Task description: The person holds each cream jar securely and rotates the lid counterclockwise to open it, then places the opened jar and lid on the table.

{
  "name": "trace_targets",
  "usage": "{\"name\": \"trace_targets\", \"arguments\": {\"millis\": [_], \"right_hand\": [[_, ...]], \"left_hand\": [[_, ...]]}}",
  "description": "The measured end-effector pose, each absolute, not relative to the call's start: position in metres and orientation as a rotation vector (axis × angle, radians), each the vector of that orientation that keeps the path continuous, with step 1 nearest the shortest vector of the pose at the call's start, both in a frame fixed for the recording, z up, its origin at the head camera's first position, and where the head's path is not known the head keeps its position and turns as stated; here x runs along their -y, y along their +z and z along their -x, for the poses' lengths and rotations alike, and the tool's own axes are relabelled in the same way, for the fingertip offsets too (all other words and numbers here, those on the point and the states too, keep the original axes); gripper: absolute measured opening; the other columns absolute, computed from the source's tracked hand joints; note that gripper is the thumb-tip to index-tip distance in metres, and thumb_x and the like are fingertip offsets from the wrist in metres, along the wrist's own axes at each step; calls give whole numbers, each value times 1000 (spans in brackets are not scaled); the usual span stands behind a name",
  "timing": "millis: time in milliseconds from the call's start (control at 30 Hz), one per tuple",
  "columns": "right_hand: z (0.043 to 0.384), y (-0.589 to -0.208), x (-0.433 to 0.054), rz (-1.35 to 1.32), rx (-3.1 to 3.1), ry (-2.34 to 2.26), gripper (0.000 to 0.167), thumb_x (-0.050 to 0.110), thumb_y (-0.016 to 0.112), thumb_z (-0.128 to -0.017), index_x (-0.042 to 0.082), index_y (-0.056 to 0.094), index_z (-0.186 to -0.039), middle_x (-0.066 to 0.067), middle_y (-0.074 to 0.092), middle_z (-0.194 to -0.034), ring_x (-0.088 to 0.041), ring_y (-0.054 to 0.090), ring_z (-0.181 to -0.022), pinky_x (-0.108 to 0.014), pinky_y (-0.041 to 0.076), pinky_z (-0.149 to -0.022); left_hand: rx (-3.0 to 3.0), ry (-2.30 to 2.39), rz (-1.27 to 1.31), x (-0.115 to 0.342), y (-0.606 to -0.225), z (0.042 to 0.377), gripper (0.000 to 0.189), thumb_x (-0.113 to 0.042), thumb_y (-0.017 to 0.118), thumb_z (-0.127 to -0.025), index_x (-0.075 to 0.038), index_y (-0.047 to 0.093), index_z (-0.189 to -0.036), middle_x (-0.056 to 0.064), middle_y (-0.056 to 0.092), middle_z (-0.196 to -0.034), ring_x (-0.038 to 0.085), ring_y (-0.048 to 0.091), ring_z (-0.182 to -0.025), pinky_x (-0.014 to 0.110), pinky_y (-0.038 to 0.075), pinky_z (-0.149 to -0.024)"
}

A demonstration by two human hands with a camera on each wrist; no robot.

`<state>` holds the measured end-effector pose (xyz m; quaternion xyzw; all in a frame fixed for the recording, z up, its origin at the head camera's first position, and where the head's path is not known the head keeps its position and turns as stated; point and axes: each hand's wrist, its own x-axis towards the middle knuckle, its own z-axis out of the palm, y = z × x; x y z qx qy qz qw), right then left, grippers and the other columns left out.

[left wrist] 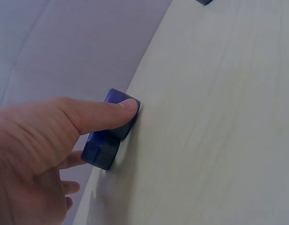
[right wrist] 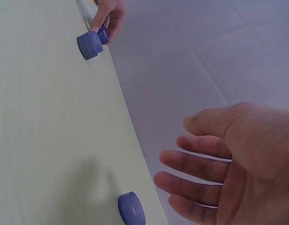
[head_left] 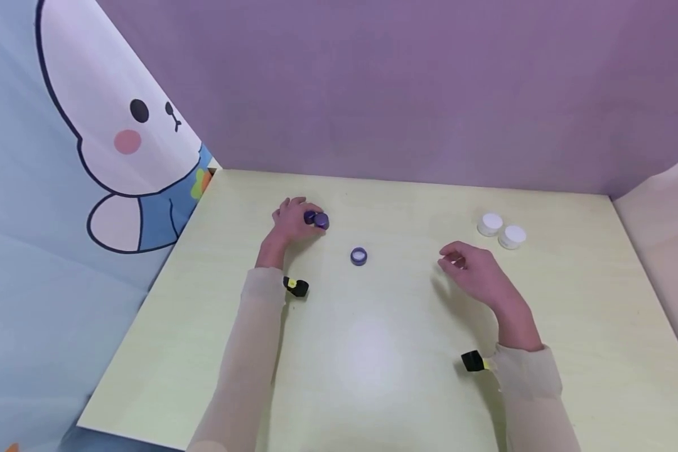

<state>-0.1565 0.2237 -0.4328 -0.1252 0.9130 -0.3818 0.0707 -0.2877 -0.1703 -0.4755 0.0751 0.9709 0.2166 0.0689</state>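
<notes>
My left hand (head_left: 294, 220) grips two small dark purple round jars (head_left: 321, 221) near the table's back left. In the left wrist view the thumb lies across one purple jar (left wrist: 115, 96), and the other purple jar (left wrist: 101, 150) sits against it; the index fingertip is hidden. Between the hands, a purple ring-shaped piece (head_left: 358, 256) with a pale inside rests on the tabletop. My right hand (head_left: 474, 270) hovers over the table with fingers loosely bent and apart, holding nothing. Two round white jars (head_left: 489, 224) stand just beyond it.
The pale wooden table (head_left: 367, 389) meets a purple backdrop (head_left: 373, 94) at its far edge. A blue cloth with a cartoon rabbit (head_left: 130, 169) hangs on the left. Small black wrist cameras (head_left: 473, 361) stick out from both sleeves.
</notes>
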Motion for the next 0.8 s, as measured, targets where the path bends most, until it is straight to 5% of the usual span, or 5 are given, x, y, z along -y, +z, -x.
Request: {"name": "trace_targets", "arguments": {"millis": [367, 567, 800], "right_hand": [[154, -436, -223, 372, -2708, -1135, 29, 20, 56, -99, 0, 60, -120, -14, 67, -106, -29, 62, -96, -43, 50, -79], [152, -437, -224, 366, -2713, -1143, 29, 21, 55, -100, 0, 59, -120, -14, 67, -105, -29, 62, -95, -44, 51, -79], [152, -442, -222, 380, -2711, -1164, 28, 19, 56, -99, 0, 60, -120, -13, 67, -106, -29, 63, -95, -43, 51, -78]], "left_hand": [[-2937, 847, -251, 173, -484, 283, 49, -34, 82, -77, -17, 66, -121, 12, 40, -148, 45, 11, -142, 63, 10, -106], [-2946, 1076, -279, 173, -489, 282, 45, -28, 84, -76, -12, 66, -115, 6, 60, -125, 37, 19, -142, 56, 9, -106], [-3016, 1164, -284, 174, -484, 276, 46, -27, 85, -75, -11, 65, -113, 5, 60, -123, 36, 26, -138, 56, 12, -104]]}}
